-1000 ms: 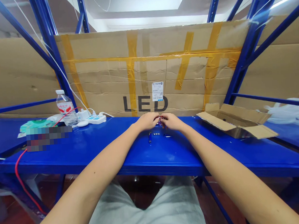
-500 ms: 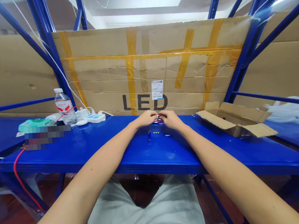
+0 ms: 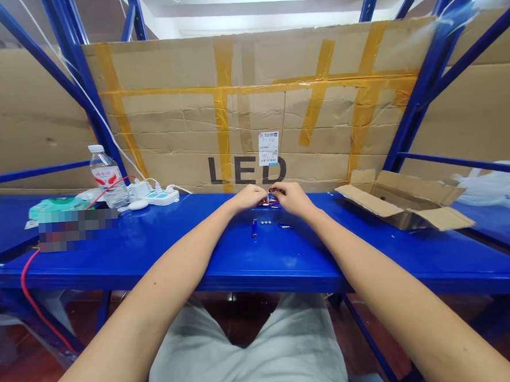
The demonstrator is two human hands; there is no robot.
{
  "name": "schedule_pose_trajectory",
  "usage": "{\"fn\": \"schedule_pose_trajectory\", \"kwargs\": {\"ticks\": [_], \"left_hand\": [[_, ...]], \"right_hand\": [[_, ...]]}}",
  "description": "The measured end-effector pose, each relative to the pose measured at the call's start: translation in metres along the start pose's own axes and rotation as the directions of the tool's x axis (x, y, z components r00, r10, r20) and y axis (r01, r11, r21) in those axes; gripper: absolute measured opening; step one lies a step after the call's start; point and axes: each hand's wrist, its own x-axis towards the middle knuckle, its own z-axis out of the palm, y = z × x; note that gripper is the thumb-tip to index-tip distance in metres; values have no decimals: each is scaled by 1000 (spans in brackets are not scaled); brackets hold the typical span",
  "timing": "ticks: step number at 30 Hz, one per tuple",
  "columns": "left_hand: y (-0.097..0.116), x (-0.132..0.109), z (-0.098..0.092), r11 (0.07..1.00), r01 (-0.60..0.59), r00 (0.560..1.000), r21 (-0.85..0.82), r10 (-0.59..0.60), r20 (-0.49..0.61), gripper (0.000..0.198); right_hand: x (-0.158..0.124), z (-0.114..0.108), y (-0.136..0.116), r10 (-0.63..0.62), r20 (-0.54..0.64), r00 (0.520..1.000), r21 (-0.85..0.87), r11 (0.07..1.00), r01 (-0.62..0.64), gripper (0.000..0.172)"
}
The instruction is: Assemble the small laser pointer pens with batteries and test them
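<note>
My left hand (image 3: 252, 197) is at the back of the table with its fingers curled and pressed together; what they hold, if anything, is hidden. Beside it, my right hand (image 3: 292, 198) pinches a small dark red piece (image 3: 273, 190), too small to name. Under and between the fingertips lie several shiny red, purple and blue slim pieces (image 3: 274, 203), partly covered. Closer to me stands or lies a short blue tube (image 3: 254, 229). Next to it sit several tiny silver round pieces (image 3: 266, 222) in a row, and a dark blue carabiner-like clip (image 3: 285, 226).
An opened cardboard box (image 3: 393, 197) stands at the right of the blue table (image 3: 163, 248). At the left are a water bottle (image 3: 108, 180), a white power strip (image 3: 162, 196) and a green packet (image 3: 52, 207). A large cardboard sheet (image 3: 173, 127) closes off the back.
My hands have moved slightly apart; the red piece now shows in my right fingers. The left fingertips have dropped toward the slim pieces. The view has tilted down a little.
</note>
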Motion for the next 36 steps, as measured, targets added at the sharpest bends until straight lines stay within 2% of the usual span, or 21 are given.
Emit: {"fn": "schedule_pose_trajectory", "kwargs": {"ticks": [2, 4, 6, 12, 17, 19, 22, 28, 33, 36], "left_hand": [[-3, -2, 1, 971, -56, 998, 231, 62, -22, 25], [-4, -5, 1, 884, -84, 995, 459, 100, -11, 25], [-4, -7, 2, 793, -80, 995, 604, 96, 5, 23], [-3, -10, 1, 660, -162, 985, 734, 63, 161, 20], [-8, -6, -1, 605, -283, 957, 744, 124, 263, 26], [-9, -5, -2, 612, -293, 954, 735, 135, 268, 26], [-11, -5, -4, 649, -249, 964, 719, 91, 252, 23], [-19, -4, -13, 786, -139, 977, 602, 11, 211, 26], [-25, -2, -10, 844, -93, 994, 528, 46, 101, 14], [-25, -1, -6, 868, -90, 994, 489, 51, 92, 11]], "right_hand": [[0, -1, -1, 19, 24, 1000, -4, 1000, -19, 22], [-1, -3, -1, 33, 30, 999, 5, 999, -33, 21], [-1, -4, -2, 44, 29, 999, 24, 999, -45, 21], [1, -1, 3, 49, 69, 996, 28, 998, -51, 21], [0, 0, 3, 46, 104, 994, -2, 999, -46, 19], [-1, 0, 2, 58, 137, 989, -7, 998, -58, 18], [-2, 3, 2, 98, 200, 975, -2, 995, -99, 18], [-2, 8, 4, 173, 244, 954, 98, 975, -201, 15], [-3, 8, 0, 135, 279, 951, 167, 968, -187, 12], [-3, 9, 0, 115, 318, 941, 161, 972, -173, 13]]}}
